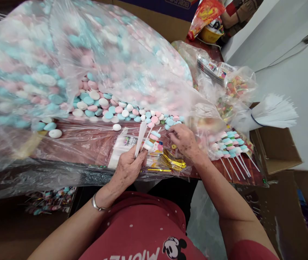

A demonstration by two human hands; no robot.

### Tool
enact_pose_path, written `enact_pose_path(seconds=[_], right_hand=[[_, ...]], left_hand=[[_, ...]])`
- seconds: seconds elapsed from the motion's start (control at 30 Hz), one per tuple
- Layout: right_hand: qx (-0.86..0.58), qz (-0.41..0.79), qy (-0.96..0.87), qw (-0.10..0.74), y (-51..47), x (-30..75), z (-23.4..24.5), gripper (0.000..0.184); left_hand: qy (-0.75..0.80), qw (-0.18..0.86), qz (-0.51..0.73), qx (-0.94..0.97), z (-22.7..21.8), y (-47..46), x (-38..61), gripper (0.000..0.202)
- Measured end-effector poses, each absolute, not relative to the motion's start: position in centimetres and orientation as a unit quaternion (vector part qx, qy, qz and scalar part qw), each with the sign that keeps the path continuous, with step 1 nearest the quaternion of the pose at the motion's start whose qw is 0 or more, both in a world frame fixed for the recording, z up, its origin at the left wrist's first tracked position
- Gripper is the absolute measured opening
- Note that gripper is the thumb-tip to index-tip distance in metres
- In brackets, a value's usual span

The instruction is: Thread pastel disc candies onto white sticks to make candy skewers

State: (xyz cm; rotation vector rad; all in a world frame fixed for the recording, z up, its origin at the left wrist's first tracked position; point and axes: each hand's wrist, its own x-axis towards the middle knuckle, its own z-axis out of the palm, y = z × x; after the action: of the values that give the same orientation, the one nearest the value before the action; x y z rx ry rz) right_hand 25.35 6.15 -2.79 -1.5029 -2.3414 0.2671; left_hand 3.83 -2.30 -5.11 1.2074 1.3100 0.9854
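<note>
My left hand [129, 165] is closed around a bundle of white sticks [141, 137]. It also grips a thin white stick threaded with pink, blue and white marshmallows [149, 144]. To its right, my right hand [185, 142] is bent over the table, its fingers curled together beside the loose marshmallows [122, 115]; anything between the fingertips is hidden. Just below those fingers lies a small yellow ring candy [174, 146]. Gold twist ties [172, 160] and printed plastic wrappers [121, 146] lie between my hands.
A huge clear bag of marshmallows [110, 50] covers the table's left and back. On the right lie finished marshmallow skewers [231, 146], bags of gummy candy [235, 86] and a large bundle of white sticks [274, 112]. Cardboard boxes [276, 151] stand beyond. Another person's arm [230, 20] shows at the top right.
</note>
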Motion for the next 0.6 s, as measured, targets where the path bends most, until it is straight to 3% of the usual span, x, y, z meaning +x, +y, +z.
enact_pose_path(seconds=[0.07, 0.37, 0.6], right_hand=[[-0.545, 0.129, -0.798, 0.220, 6.2, 26.0, -2.8, 0.016], [-0.541, 0.193, -0.765, 0.291, 5.9, 27.4, -3.0, 0.014], [-0.503, 0.123, -0.818, 0.248, 5.7, 27.5, -3.5, 0.016]], left_hand=[[0.546, 0.526, 0.411, 0.506, -5.0, -2.3, 3.8, 0.031], [0.548, 0.522, 0.402, 0.515, -5.2, -2.4, 3.7, 0.031], [0.545, 0.514, 0.402, 0.527, -5.5, -2.4, 3.7, 0.030]])
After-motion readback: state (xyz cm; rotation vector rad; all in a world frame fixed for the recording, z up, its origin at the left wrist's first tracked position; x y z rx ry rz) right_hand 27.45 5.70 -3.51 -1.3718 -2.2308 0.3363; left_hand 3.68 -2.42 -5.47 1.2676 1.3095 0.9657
